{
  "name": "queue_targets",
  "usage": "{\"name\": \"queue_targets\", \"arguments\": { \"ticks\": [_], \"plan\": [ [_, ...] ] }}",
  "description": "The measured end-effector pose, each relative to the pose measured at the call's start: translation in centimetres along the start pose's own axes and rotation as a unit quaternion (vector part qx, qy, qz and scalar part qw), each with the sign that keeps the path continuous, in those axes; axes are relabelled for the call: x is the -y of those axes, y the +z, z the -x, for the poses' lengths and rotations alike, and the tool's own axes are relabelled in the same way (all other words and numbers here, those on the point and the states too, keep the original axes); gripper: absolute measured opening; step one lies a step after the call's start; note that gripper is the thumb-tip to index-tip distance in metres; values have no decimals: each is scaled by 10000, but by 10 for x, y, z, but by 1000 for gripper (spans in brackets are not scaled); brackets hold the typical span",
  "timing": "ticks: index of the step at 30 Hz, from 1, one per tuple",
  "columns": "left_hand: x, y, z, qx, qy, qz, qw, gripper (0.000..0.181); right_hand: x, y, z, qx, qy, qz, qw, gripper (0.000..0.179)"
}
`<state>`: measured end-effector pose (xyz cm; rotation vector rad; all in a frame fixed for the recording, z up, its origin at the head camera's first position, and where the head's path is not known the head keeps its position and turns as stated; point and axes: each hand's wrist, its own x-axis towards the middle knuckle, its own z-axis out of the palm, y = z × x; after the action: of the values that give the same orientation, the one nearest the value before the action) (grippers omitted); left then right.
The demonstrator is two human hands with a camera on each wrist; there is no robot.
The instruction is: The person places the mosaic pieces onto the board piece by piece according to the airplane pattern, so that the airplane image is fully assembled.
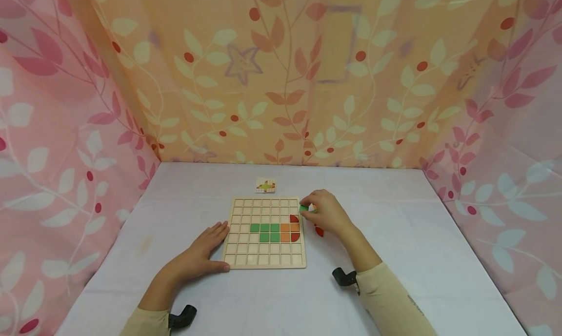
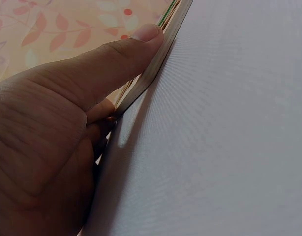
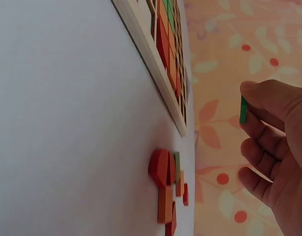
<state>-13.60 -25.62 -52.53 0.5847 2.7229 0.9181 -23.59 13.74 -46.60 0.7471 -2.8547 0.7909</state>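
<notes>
**Pinching a green tile [image 1: 304, 208] beside the grid board [image 1: 243, 253]**

Holds it in the right hand [image 1: 328, 213], between narrowed fingertips, just off the board's right edge. Touches the board's left edge with the left hand [image 1: 197, 255], fingers extended. Has a small card [image 1: 266, 186] behind the board.

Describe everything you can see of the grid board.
The grid board is squarish, pale and wood-like, with a rim and thin ridges dividing it into small cells. It lies flat on the white cloth. Green pieces, orange pieces and red pieces sit in some cells from its middle to its right side; other cells are bare. The left hand touches its left edge.
</notes>
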Motion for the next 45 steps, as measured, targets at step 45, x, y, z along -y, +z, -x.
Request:
{"name": "queue_targets", "arguments": {
  "ticks": [45],
  "plan": [
    [3, 0, 0, 31, 65, -57, 10000, 115, 87, 56, -18, 634, -1273, 98, 9898, 23]
  ]
}}
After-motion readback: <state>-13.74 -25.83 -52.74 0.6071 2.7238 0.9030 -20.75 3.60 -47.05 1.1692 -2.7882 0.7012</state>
